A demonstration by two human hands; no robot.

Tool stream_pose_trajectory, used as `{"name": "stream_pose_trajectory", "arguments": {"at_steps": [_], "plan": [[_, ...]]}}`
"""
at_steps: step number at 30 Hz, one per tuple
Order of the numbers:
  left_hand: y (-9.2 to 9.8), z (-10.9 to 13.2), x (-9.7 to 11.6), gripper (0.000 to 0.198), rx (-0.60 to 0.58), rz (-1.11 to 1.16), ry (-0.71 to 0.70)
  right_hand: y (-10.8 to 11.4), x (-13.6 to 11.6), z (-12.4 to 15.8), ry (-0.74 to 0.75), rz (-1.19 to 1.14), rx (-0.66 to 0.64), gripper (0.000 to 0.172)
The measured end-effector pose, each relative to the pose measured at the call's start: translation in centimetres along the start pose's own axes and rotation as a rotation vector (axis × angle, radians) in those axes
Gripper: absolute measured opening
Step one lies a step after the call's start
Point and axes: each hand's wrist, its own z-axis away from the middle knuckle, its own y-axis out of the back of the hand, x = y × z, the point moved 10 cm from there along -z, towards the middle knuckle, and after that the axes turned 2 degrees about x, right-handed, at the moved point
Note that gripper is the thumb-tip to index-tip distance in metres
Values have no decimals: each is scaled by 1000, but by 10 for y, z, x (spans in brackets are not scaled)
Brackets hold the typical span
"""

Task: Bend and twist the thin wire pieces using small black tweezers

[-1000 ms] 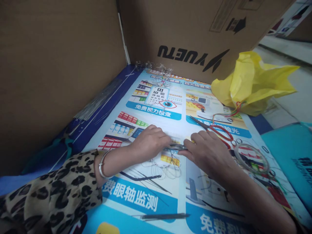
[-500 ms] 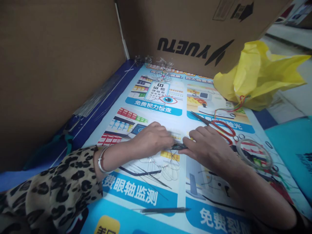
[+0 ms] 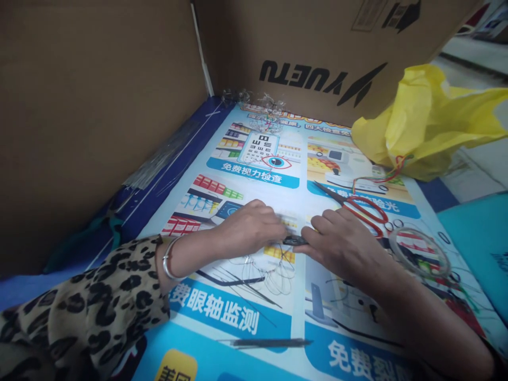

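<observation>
My right hand (image 3: pixel 343 241) is closed around what look like small pliers, with dark jaws (image 3: pixel 294 241) that point left. My left hand (image 3: pixel 254 227) is pinched at the tip of those jaws, on thin wire. Its fingertips are turned away, so the exact grip is hidden. Just below, fine wire loops (image 3: pixel 280 275) hang or lie on the printed poster (image 3: pixel 299 312). A bundle of dark straight wires (image 3: pixel 272 343) rests nearer to me. Beyond my right hand lie scissors with red handles (image 3: pixel 367 209), their blades pointing up and left.
Cardboard walls (image 3: pixel 99 106) enclose the left and the back. A yellow bag (image 3: pixel 420 127) stands at the back right, a clear ring-shaped coil (image 3: pixel 420 251) by my right forearm. Teal-handled pliers (image 3: pixel 113 227) and a bundle of pale wires (image 3: pixel 154 164) lie left. Wire pieces (image 3: pixel 270 114) sit far back.
The whole view has shifted slightly, moving things a little to the right. Both hands keep nearly the same pose around the dark jaws.
</observation>
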Motion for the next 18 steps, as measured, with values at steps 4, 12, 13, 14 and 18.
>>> {"name": "stream_pose_trajectory", "arguments": {"at_steps": [4, 12, 13, 14, 18], "plan": [[-4, 0, 1, 25, -56, 8, 4, 3, -2, 1, 8, -25, 24, 33], [3, -1, -7, 18, -9, 118, 93, -4, 6, 6, -78, -20, 34, 34], [5, 0, -11, 17, 17, 161, 123, -4, 9, 7, -110, -15, 39, 34], [7, 1, -15, 16, 47, 201, 150, -5, 13, 8, -141, -12, 45, 34], [13, 5, -26, 13, 157, 283, 235, -2, 22, 11, -214, -15, 57, 33]]}}
